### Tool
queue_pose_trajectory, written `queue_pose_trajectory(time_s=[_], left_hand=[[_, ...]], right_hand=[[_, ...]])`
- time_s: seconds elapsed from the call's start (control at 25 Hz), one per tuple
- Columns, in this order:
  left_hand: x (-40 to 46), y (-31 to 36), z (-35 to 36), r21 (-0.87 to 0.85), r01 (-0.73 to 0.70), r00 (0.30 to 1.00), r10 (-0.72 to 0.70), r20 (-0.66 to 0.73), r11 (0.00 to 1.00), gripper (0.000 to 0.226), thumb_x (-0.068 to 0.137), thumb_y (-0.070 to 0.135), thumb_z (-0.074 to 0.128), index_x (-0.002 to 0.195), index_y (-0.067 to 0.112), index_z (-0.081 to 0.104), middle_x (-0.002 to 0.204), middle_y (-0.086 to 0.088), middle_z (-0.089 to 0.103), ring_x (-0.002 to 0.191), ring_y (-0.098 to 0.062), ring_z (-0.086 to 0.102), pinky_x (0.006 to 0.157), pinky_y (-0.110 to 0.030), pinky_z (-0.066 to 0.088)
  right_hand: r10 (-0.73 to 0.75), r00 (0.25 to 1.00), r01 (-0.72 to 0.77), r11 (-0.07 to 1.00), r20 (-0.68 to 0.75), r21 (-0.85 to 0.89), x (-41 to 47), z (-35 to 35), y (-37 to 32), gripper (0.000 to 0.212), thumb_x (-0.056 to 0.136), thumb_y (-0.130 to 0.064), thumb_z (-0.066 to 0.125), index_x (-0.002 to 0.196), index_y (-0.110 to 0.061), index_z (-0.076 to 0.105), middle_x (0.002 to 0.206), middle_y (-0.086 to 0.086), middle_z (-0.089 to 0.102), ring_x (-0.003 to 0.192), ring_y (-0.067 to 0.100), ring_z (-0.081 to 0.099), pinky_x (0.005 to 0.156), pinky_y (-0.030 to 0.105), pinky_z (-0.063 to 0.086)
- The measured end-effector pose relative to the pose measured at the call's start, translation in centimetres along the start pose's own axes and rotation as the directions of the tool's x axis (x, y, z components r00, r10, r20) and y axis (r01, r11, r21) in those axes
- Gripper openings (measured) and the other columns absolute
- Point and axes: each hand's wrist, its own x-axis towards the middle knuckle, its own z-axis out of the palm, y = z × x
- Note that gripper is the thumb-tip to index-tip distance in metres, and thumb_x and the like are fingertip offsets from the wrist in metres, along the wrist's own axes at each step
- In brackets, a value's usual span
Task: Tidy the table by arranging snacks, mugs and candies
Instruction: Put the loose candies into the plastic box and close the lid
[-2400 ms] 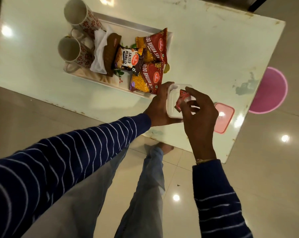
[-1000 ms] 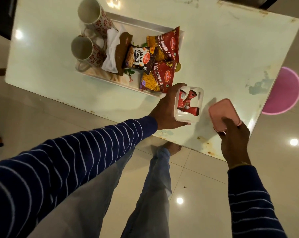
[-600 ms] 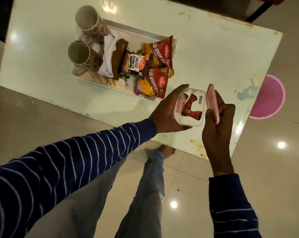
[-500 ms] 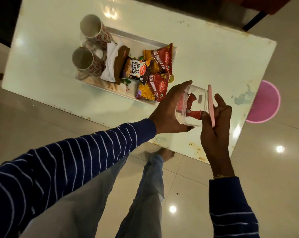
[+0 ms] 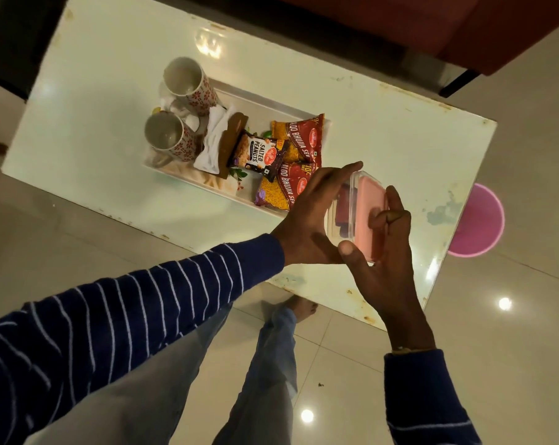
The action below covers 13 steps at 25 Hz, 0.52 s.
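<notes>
My left hand (image 5: 307, 220) grips a small clear plastic box (image 5: 345, 216) tilted on its side, held above the near right part of the table. Red candy wrappers show dimly through its wall. My right hand (image 5: 384, 252) presses the pink lid (image 5: 368, 207) against the box's opening, thumb at the lower corner and fingers on the far edge. On a white tray (image 5: 255, 97) stand two patterned mugs (image 5: 188, 81) (image 5: 169, 138), a folded napkin, a salted peanuts packet (image 5: 257, 154) and two red snack packets (image 5: 299, 138).
The pale glossy table (image 5: 384, 130) has worn edges, with bare room on its right side. A pink round stool (image 5: 477, 220) stands on the tiled floor off the right end. A dark red seat (image 5: 464, 27) lies beyond the far edge. My legs are below.
My right hand picked the pink lid off the table, carried it to the box in my left hand and now presses it over the opening. The box has tilted further.
</notes>
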Motion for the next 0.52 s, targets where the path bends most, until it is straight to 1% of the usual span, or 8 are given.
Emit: queue_pose_trajectory(time_s=[0.04,0.12,0.16,0.2,0.28,0.36,0.44,0.52], left_hand=[[-0.20,0.06,-0.02,0.005,-0.009,1.000,0.009,0.003,1.000,0.119,0.051,0.038,0.089,0.151,0.014,0.028,0.135,-0.008,0.040,0.124,-0.015,0.045,0.099,-0.017,0.045],[-0.52,0.26,0.10,0.014,-0.031,0.999,0.031,0.017,0.999,0.118,0.051,0.036,0.091,0.149,0.011,0.029,0.137,-0.010,0.041,0.126,-0.019,0.046,0.099,-0.028,0.049],[-0.62,0.36,0.16,0.013,-0.035,0.999,0.035,0.024,0.999,0.118,0.052,0.035,0.092,0.149,0.009,0.029,0.138,-0.011,0.041,0.127,-0.021,0.046,0.100,-0.031,0.049],[-0.63,0.43,0.11,0.011,-0.034,0.999,0.033,0.024,0.999,0.118,0.052,0.034,0.092,0.149,0.009,0.029,0.139,-0.012,0.041,0.128,-0.022,0.045,0.100,-0.033,0.050],[-0.58,0.46,-0.10,0.007,-0.020,1.000,0.020,0.016,1.000,0.121,0.051,0.033,0.093,0.150,0.010,0.027,0.140,-0.012,0.040,0.129,-0.020,0.044,0.100,-0.026,0.048],[-0.49,0.47,-0.37,-0.017,-0.008,1.000,0.008,0.000,1.000,0.127,0.052,0.032,0.094,0.153,0.013,0.019,0.145,-0.011,0.036,0.130,-0.010,0.041,0.099,-0.011,0.042],[-0.38,0.56,-0.52,-0.042,-0.024,0.999,0.023,-0.025,0.999,0.130,0.054,0.033,0.094,0.154,0.017,0.012,0.149,-0.003,0.032,0.131,0.001,0.036,0.098,-0.002,0.036],[-0.23,0.66,-0.44,-0.018,-0.076,0.996,0.075,-0.045,0.997,0.124,0.054,0.035,0.092,0.151,0.018,0.017,0.147,-0.004,0.035,0.128,-0.001,0.039,0.099,0.000,0.032]], right_hand=[[0.006,1.000,-0.006,1.000,-0.004,-0.005,-0.09,0.16,-0.01,0.109,0.070,-0.086,0.050,0.151,-0.018,0.022,0.154,-0.009,0.027,0.131,-0.005,0.038,0.091,0.012,0.048],[-0.020,1.000,0.019,1.000,-0.021,-0.020,-0.14,0.34,0.30,0.092,0.075,-0.081,0.050,0.148,-0.034,0.020,0.156,-0.007,0.026,0.134,0.002,0.038,0.092,0.012,0.045],[-0.036,0.999,0.035,0.999,-0.031,-0.029,-0.11,0.34,0.51,0.090,0.077,-0.078,0.050,0.147,-0.030,0.023,0.157,-0.007,0.024,0.137,0.003,0.035,0.094,0.013,0.045],[-0.044,0.998,0.043,0.998,-0.041,-0.034,0.03,0.39,0.67,0.093,0.078,-0.077,0.050,0.148,-0.020,0.026,0.158,-0.008,0.023,0.138,-0.001,0.033,0.095,0.011,0.044],[-0.036,0.998,0.034,0.999,-0.059,-0.036,0.43,0.52,0.83,0.099,0.080,-0.075,0.051,0.145,-0.004,0.027,0.156,-0.014,0.024,0.135,-0.012,0.029,0.096,0.009,0.045],[-0.035,0.997,0.033,0.999,-0.072,-0.025,0.67,0.69,0.82,0.095,0.082,-0.072,0.052,0.143,-0.003,0.028,0.153,-0.019,0.024,0.134,-0.015,0.028,0.096,0.016,0.048],[-0.066,0.994,0.065,0.998,-0.089,-0.011,0.68,0.84,0.89,0.084,0.086,-0.069,0.051,0.141,-0.009,0.029,0.152,-0.024,0.024,0.136,-0.011,0.028,0.098,0.024,0.047],[-0.106,0.987,0.101,0.994,-0.118,-0.051,0.57,0.99,0.96,0.071,0.089,-0.066,0.047,0.143,-0.025,0.028,0.158,-0.016,0.022,0.142,-0.002,0.026,0.107,0.032,0.042]])
